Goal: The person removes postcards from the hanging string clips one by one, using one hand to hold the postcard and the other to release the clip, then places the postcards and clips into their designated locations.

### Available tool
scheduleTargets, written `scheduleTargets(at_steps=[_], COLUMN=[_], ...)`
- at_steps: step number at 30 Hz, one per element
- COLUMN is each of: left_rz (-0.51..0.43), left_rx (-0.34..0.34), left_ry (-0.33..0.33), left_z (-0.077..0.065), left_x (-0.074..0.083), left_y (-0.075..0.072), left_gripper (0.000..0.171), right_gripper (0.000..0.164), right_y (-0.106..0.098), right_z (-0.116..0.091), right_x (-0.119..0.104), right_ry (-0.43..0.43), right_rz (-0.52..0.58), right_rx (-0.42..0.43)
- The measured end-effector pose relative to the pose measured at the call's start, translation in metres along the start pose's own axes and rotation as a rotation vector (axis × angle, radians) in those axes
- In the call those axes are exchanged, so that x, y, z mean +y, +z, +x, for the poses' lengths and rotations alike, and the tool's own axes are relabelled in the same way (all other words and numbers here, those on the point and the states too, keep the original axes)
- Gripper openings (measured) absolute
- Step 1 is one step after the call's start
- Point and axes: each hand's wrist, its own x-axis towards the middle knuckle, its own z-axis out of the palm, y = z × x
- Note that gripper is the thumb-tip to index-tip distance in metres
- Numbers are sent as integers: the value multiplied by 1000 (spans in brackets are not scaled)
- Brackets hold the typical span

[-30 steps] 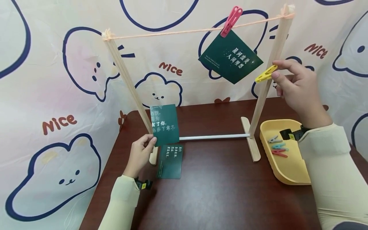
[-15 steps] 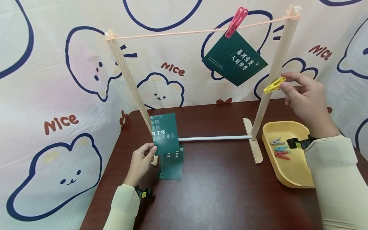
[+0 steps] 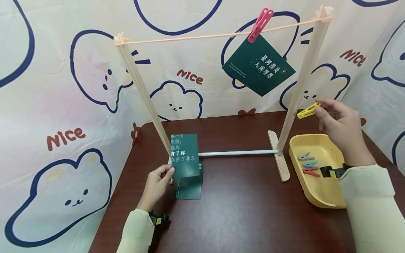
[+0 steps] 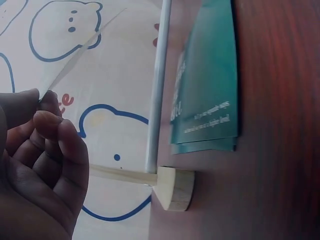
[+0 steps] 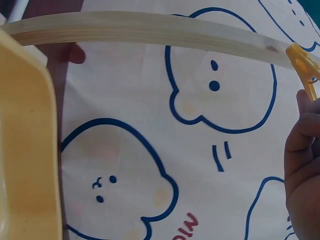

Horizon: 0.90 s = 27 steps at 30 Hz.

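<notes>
My left hand (image 3: 157, 184) pinches a dark green card (image 3: 185, 156) with white lettering by its lower left corner. In the left wrist view that card (image 4: 75, 57) appears nearly edge-on between thumb and fingers. Below it, more green cards (image 4: 207, 95) lie on the table, partly hidden in the head view. My right hand (image 3: 343, 130) pinches a yellow clothespin (image 3: 308, 110) between thumb and fingers, above the yellow tray and beside the right post. Another green card (image 3: 258, 65) hangs by a corner from the string, held by a pink clothespin (image 3: 261, 25).
An orange string (image 3: 190, 37) runs between the left wooden post (image 3: 143, 93) and the right wooden post (image 3: 302, 84). A white rod (image 3: 237, 153) joins them low down. The yellow tray (image 3: 311, 196) holds several clothespins (image 3: 310, 164) on the brown table (image 3: 240, 214).
Both hands have come down, the left with its card, now overlapping the cards on the table, the right with the yellow clothespin, also slightly rightward, toward the tray.
</notes>
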Motion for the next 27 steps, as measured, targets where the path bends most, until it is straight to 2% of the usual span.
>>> scheduleTargets(at_steps=[4,11,21,27], left_rz=[-15,15,28,35], left_rx=[-15,-39,-45,-52], left_ry=[-37,-92,-94,-119], left_z=[-3,-11,-19,-23], left_x=[-5,-13,-21,-24], left_y=[1,2,4,3], left_gripper=[26,21,21,24], right_gripper=[33,31,36,36], right_y=[3,6,1,-5], right_z=[-6,-20,-29,-27], right_x=[9,29,49,57], right_ry=[27,57,175,197], right_rz=[14,9,-32,-45], right_rx=[15,30,-6,-22])
